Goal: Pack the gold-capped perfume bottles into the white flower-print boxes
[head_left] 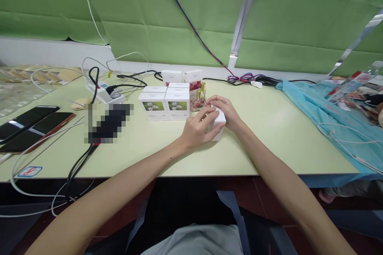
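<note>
Both my hands are around a small white box [220, 118] standing on the table in front of me. My left hand [200, 126] curls over its near left side, thumb along the front and fingers at the top. Behind it, my right hand [226, 109] wraps the far right side, with fingers bent over the top edge. The hands hide much of the box. Just beyond my left fingers are a glass bottle [197, 104] and gold caps [203, 87]. Left of them stand several white boxes [177, 107] with flower pictures.
Two dark phones [44, 127] lie at the left, near a power strip [104, 93] and cables. A blurred dark object [109, 123] sits left of the boxes. Blue plastic sheeting [317, 107] and a clear bottle [353, 83] are at the right. A green curtain [179, 16] hangs behind.
</note>
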### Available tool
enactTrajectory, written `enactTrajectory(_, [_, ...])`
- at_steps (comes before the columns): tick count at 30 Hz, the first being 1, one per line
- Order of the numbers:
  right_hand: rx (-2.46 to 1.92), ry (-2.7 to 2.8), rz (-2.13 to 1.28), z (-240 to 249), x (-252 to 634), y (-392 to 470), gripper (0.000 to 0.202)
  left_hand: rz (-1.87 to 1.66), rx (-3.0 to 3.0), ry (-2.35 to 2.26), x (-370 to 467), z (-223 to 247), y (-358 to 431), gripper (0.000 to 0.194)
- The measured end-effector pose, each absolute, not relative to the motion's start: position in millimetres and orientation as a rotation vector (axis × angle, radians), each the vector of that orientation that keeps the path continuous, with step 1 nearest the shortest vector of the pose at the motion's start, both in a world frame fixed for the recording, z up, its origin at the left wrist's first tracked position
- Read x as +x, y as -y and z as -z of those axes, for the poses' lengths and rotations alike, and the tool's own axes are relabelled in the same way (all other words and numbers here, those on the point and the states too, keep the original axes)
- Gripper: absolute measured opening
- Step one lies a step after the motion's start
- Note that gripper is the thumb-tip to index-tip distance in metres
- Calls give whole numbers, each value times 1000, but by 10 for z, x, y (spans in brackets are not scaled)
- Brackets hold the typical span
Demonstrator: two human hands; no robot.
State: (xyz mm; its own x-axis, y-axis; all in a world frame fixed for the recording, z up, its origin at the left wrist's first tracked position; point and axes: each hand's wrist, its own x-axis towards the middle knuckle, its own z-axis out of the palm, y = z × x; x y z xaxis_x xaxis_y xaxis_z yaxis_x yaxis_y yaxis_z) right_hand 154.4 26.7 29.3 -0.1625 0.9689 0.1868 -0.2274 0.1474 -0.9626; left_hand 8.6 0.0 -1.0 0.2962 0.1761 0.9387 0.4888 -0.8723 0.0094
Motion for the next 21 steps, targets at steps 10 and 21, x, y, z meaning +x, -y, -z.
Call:
enactTrajectory(10, [-887,1187,-926,-168,1478,-345,8,1600,-2373,786,65,-21,-6,37])
enactTrajectory(21, [-923,1389,-640,-222,1534,-310,29,1717,-2482,918,18,-14,-126,20])
